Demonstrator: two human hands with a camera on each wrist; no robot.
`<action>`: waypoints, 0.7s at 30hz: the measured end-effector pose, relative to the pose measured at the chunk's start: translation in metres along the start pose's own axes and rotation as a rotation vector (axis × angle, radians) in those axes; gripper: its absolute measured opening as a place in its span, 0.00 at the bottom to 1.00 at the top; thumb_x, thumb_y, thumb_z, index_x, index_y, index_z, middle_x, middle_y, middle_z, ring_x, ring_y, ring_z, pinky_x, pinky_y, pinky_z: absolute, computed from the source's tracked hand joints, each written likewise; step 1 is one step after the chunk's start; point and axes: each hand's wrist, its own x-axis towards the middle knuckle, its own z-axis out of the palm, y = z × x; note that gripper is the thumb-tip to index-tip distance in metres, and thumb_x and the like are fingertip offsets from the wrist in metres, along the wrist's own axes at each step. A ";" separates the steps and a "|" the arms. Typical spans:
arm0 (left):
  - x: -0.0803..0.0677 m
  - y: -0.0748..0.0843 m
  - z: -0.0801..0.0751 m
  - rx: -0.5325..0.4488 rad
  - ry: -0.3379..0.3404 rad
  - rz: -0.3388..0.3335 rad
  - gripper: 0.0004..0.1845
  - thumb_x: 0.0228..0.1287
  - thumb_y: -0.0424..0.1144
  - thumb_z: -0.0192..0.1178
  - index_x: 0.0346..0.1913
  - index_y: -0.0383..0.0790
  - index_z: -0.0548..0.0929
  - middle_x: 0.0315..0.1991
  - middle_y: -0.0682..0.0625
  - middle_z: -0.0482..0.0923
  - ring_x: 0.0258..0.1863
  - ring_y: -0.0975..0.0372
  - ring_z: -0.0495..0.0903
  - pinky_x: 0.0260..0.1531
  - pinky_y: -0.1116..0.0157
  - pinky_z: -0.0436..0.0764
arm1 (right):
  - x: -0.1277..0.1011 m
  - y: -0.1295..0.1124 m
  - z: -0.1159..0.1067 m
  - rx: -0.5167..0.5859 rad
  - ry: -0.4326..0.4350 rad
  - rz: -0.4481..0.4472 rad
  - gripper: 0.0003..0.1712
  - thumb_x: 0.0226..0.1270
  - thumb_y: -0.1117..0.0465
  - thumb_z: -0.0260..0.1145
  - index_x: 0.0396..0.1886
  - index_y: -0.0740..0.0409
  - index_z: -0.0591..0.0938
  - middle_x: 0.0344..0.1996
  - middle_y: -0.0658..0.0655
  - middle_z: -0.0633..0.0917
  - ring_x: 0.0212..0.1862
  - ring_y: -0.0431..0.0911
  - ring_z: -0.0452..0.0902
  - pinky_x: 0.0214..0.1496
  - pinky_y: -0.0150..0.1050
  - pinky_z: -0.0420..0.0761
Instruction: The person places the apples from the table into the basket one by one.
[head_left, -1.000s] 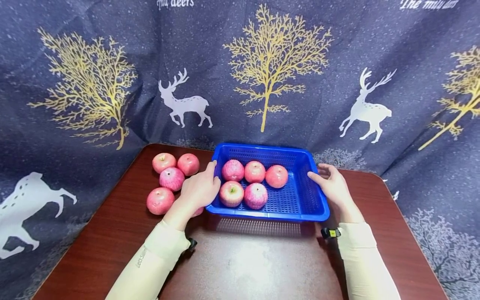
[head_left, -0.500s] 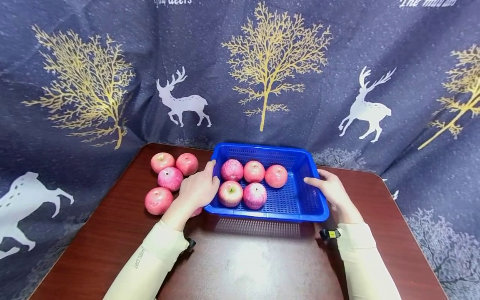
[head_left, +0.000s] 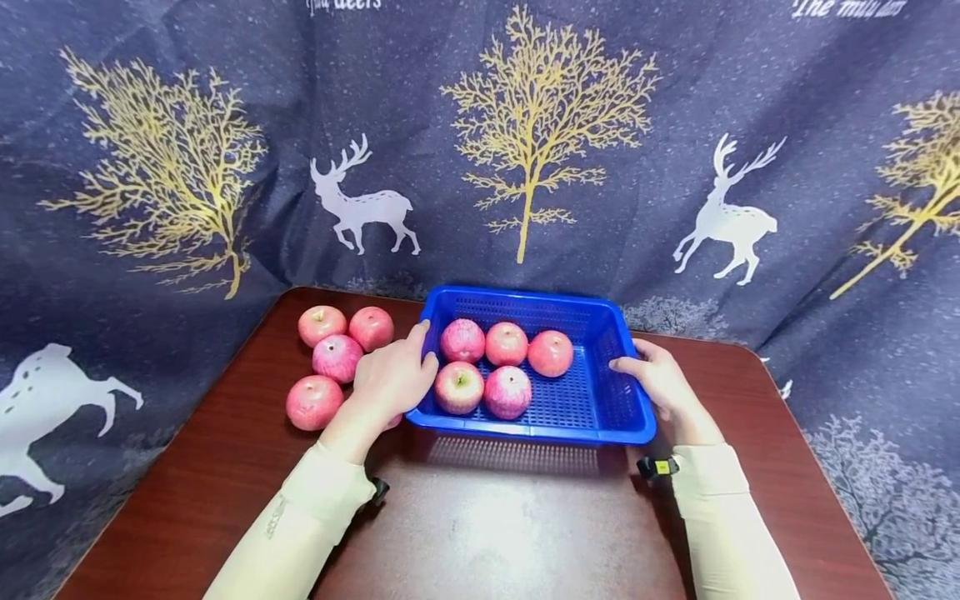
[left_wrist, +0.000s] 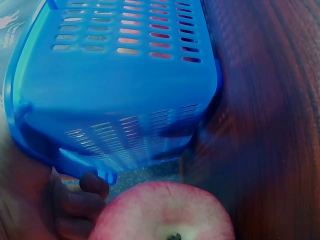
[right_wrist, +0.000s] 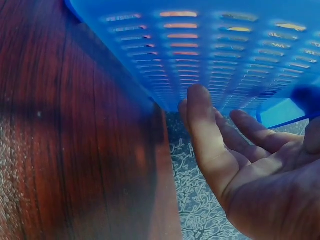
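Note:
A blue slotted plastic basket (head_left: 592, 400) stands in the middle of a dark wooden table (head_left: 487, 517) with several pink-red apples (head_left: 506, 343) inside. My left hand (head_left: 405, 367) grips its left rim, thumb over the edge. In the left wrist view its fingers (left_wrist: 82, 200) curl under the rim of the basket (left_wrist: 125, 85), just above an apple (left_wrist: 165, 212). My right hand (head_left: 645, 375) holds the right rim with its thumb on top. Seen from the right wrist, that hand (right_wrist: 240, 165) has its fingers under the basket (right_wrist: 225, 45).
Several more apples (head_left: 337, 357) lie in a cluster on the table left of the basket, one partly under my left hand. A dark curtain (head_left: 525, 125) printed with trees and deer hangs close behind the table. Bare tabletop lies in front of the basket.
My right hand has closed in from beside the basket and its thumb now sits on the right rim. The left hand keeps its hold on the left rim.

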 end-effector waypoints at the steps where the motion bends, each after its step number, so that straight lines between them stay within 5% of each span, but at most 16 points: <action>1: 0.000 -0.001 0.000 0.001 0.004 0.002 0.36 0.83 0.55 0.53 0.87 0.48 0.67 0.58 0.37 0.89 0.44 0.39 0.90 0.35 0.41 0.87 | 0.000 0.000 0.000 -0.003 -0.001 0.004 0.35 0.78 0.58 0.70 0.77 0.69 0.74 0.61 0.76 0.86 0.45 0.54 0.93 0.44 0.55 0.93; 11: 0.002 -0.006 -0.004 -0.047 0.062 0.008 0.33 0.85 0.59 0.50 0.81 0.46 0.75 0.63 0.39 0.88 0.51 0.39 0.89 0.44 0.38 0.87 | 0.001 0.001 0.000 -0.020 -0.005 0.011 0.36 0.78 0.58 0.70 0.79 0.68 0.74 0.63 0.78 0.84 0.47 0.56 0.93 0.45 0.56 0.93; 17: 0.002 -0.015 -0.014 -0.093 0.170 0.006 0.26 0.84 0.59 0.50 0.62 0.41 0.83 0.53 0.39 0.89 0.48 0.39 0.89 0.44 0.39 0.85 | 0.001 0.001 0.001 -0.013 -0.020 0.008 0.37 0.78 0.58 0.70 0.81 0.68 0.72 0.66 0.79 0.82 0.49 0.58 0.92 0.47 0.57 0.92; 21: 0.003 -0.025 -0.025 -0.103 0.236 -0.007 0.28 0.84 0.58 0.50 0.65 0.38 0.83 0.56 0.36 0.86 0.50 0.37 0.87 0.47 0.37 0.83 | 0.002 0.001 0.000 -0.033 -0.003 0.005 0.35 0.78 0.57 0.70 0.78 0.68 0.74 0.64 0.77 0.84 0.48 0.56 0.92 0.46 0.55 0.93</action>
